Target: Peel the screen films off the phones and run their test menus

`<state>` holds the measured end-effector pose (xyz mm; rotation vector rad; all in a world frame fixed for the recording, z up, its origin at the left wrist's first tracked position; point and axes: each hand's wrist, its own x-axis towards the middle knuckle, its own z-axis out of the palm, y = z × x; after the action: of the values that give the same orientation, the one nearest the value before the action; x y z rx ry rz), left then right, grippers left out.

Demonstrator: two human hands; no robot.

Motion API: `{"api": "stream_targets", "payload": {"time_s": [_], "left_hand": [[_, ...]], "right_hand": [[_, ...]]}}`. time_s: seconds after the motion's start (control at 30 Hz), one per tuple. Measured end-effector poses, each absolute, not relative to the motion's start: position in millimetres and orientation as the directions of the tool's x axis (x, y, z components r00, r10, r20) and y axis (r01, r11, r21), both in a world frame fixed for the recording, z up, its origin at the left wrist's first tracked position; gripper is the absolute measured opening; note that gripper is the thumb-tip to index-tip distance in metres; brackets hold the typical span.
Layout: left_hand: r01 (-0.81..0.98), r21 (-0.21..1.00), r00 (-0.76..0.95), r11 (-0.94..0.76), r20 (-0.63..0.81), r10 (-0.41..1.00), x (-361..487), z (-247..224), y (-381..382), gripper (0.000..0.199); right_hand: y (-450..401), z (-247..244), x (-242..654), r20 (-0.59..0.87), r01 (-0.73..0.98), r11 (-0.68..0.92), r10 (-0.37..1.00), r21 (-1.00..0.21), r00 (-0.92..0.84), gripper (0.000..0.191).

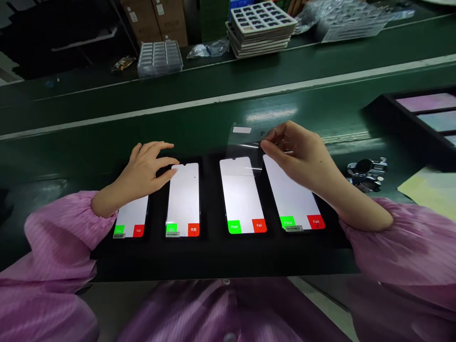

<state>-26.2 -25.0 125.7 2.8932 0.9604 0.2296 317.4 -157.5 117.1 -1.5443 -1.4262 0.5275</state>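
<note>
Several lit phones with white screens and green and red buttons lie in a row in a black tray (213,259). My left hand (140,171) is open, fingers spread, its thumb and index finger at the upper left corner of one phone (184,197); it partly covers the leftmost phone (132,216). Between thumb and fingers, my right hand (297,152) pinches a clear film sheet (242,142) with a white label. The sheet overlaps the top of another phone (242,197). Beneath my right hand lies the rightmost phone (294,190), its upper right part hidden.
Shiny metal parts (366,173) and yellowish paper (431,187) lie to the right. A black tray with more screens (427,102) stands at the far right. On the back ledge are stacked white trays (261,28), a clear plastic tray (159,59) and plastic wrapping (210,49).
</note>
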Motion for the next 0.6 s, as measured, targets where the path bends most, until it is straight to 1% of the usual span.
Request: {"api": "stream_targets", "payload": {"time_s": [0.13,0.23,0.33,0.43,0.5,0.53,0.6], "left_hand": [[0.605,0.196,0.768,-0.772,0.109,0.63,-21.4,129.3,-20.1,0.032],[0.599,0.169,0.776,-0.783,0.118,0.619,-22.2,129.8,-16.4,0.029],[0.59,0.176,0.769,-0.788,0.175,0.615,-20.2,129.0,-15.3,0.025],[0.528,0.204,0.783,-0.825,0.261,0.565,-18.6,132.4,-28.3,0.023],[0.454,0.258,0.815,-0.853,0.266,0.514,-22.9,139.3,-49.3,0.015],[0.402,0.311,0.839,-0.861,0.251,0.482,-27.0,143.7,-63.3,0.01],[0.288,0.447,0.901,-0.847,0.173,0.398,-37.2,151.9,-95.1,0.014]], "right_hand": [[-158.9,114.7,316.5,0.276,0.538,0.115,0.934,-0.835,0.229,0.012],[-159.3,113.7,315.6,0.289,0.542,0.127,0.931,-0.831,0.225,0.013],[-161.3,115.9,314.6,0.297,0.561,0.132,0.931,-0.817,0.214,0.014],[-171.3,122.9,312.2,0.29,0.593,0.125,0.938,-0.795,0.191,0.013],[-184.3,128.4,307.9,0.253,0.627,0.104,0.955,-0.772,0.153,0.012],[-192.4,130.4,304.9,0.212,0.644,0.102,0.973,-0.758,0.095,0.012],[-209.6,130.2,298.4,0.132,0.671,0.132,0.99,-0.73,-0.051,0.015]]}}
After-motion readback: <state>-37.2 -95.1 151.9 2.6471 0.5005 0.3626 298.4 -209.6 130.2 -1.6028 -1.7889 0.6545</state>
